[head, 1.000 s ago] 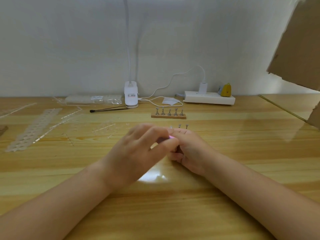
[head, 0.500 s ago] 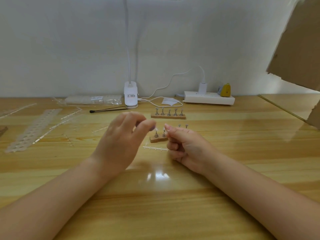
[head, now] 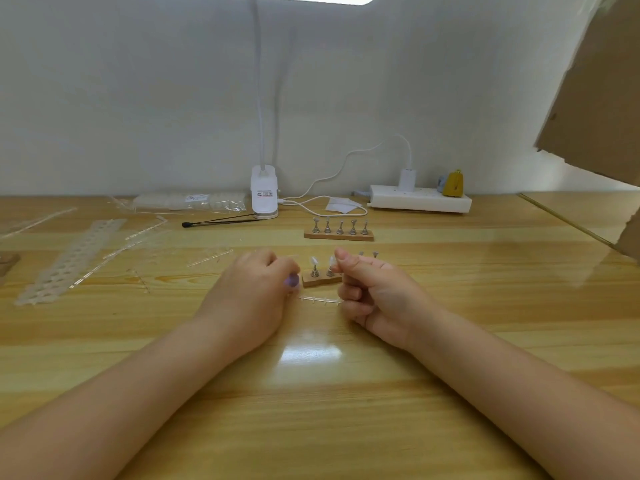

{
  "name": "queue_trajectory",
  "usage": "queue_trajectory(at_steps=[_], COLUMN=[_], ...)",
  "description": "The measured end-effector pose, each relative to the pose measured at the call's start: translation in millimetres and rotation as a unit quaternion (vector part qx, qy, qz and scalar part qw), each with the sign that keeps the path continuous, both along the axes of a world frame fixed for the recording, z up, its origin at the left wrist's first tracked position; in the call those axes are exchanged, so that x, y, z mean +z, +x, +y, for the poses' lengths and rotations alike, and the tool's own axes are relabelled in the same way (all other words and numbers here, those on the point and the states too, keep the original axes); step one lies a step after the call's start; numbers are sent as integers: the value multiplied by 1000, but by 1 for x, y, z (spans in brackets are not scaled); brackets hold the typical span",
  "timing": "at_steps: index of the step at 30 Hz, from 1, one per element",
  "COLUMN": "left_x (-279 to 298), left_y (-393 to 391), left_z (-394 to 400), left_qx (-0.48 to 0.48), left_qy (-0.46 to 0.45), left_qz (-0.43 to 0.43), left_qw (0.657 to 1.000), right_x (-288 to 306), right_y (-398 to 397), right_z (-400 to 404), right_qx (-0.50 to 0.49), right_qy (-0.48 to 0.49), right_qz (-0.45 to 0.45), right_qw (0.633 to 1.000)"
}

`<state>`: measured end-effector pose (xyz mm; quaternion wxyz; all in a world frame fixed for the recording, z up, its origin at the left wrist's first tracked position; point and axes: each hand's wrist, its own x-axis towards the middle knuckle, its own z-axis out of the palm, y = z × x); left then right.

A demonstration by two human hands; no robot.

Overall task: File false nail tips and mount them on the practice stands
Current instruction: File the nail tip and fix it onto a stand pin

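On the table (head: 450,341), two pale nail tips (head: 313,260) stand mounted.

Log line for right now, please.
stage: mounting tips | near stand: two tips on | right hand: pinching second tip | left hand: holds purple object

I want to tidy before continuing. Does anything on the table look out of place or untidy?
Yes, a little. Empty clear sprue strips lie scattered at odd angles on the left of the table, and one short strip lies between the hands. The near stand sits slightly askew; the far stand sits straight. Nothing looks spilled or broken.
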<state>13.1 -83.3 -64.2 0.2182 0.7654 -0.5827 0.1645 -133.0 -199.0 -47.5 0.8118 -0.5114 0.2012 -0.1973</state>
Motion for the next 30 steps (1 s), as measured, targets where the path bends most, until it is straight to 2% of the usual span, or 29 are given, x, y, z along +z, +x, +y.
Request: queue_trajectory(at_steps=[2, 7, 12, 16, 30], left_x=[-4, 8, 9, 9, 10], left_y=[1, -21, -30, -28, -24], left_z=[1, 3, 4, 4, 4], left_qx=[9, -76, -125, -144, -154], left_qy=[-9, -169, -214, -228, -202], left_qz=[40, 113, 149, 233, 347], left_qw=[999, 976, 957, 934, 903], right_x=[0, -1, 0, 1, -1], right_y=[0, 2, -1, -2, -2], right_z=[0, 4, 7, 9, 7], right_qx=[-4, -18, 7, 25, 37], right_qy=[5, -16, -59, -76, -84], right_qz=[0, -13, -5, 5, 9], right_qw=[1000, 1000, 998, 997, 996])
